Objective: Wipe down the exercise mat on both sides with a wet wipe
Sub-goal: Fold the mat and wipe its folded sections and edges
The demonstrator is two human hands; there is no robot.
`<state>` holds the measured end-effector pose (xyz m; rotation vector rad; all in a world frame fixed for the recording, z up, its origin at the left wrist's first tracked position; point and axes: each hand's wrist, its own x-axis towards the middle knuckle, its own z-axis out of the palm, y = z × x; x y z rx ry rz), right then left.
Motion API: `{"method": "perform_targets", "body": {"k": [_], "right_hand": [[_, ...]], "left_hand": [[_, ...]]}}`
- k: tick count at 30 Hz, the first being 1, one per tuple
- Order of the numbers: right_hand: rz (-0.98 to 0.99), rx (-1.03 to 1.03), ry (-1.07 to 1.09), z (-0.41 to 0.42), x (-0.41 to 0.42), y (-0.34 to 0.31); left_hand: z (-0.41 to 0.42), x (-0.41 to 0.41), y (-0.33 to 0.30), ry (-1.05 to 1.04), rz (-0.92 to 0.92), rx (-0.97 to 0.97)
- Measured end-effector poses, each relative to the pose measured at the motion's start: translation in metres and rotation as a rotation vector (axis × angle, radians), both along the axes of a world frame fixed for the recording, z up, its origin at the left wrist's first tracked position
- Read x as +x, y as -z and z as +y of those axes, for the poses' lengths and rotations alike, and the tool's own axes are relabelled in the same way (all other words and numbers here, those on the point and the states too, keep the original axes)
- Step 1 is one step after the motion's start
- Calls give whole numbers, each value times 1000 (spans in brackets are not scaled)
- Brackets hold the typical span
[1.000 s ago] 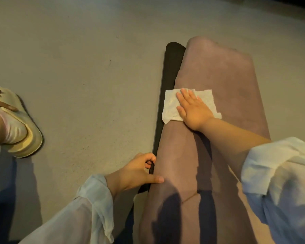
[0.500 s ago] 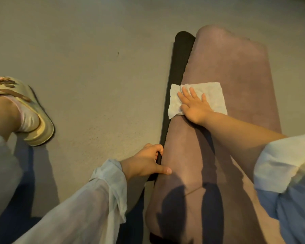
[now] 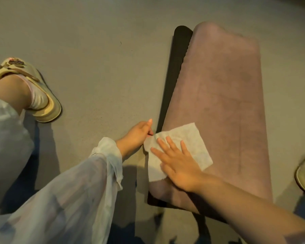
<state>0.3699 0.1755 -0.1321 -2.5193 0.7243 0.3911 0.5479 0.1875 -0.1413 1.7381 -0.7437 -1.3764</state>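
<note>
- Mauve exercise mat [image 3: 224,95] lies folded on the grey floor [image 3: 95,50]; its black underside shows along the left edge and near end.
- Bare floor surrounds the mat on the left and far sides; a sandal [image 3: 33,90] sits well apart at left.
- Right hand [image 3: 178,164] presses the wet wipe [image 3: 188,143] flat near the mat's left edge, fingers straight and spread.
- Left hand [image 3: 137,134] rests at that edge, fingers curled; what they grasp cannot be told.

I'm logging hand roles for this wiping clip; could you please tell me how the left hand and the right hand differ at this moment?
The right hand lies flat with fingers spread, pressing the wet wipe onto the pink mat. The left hand has its fingers curled at the mat's left edge, beside the wipe. The right forearm is bare, while the left wears a sheer white sleeve. Both are at the mat's near end.
</note>
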Motion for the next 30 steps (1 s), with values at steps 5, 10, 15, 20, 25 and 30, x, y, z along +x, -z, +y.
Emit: {"method": "perform_targets", "body": {"k": [5, 10, 15, 20, 25, 30], "right_hand": [[-30, 39, -95, 56, -27, 0], [-9, -75, 15, 72, -59, 8], [82, -418, 419, 9, -76, 7], [65, -315, 571, -1, -32, 20], [59, -286, 228, 67, -53, 15], [192, -389, 447, 56, -120, 4]], "left_hand": [[1, -1, -8, 23, -414, -118], [-1, -17, -22, 98, -627, -349], [7, -35, -21, 427, -772, -354], [14, -41, -17, 477, -813, -267], [5, -48, -22, 474, -858, -332], [11, -58, -7, 759, -1099, -297]]}}
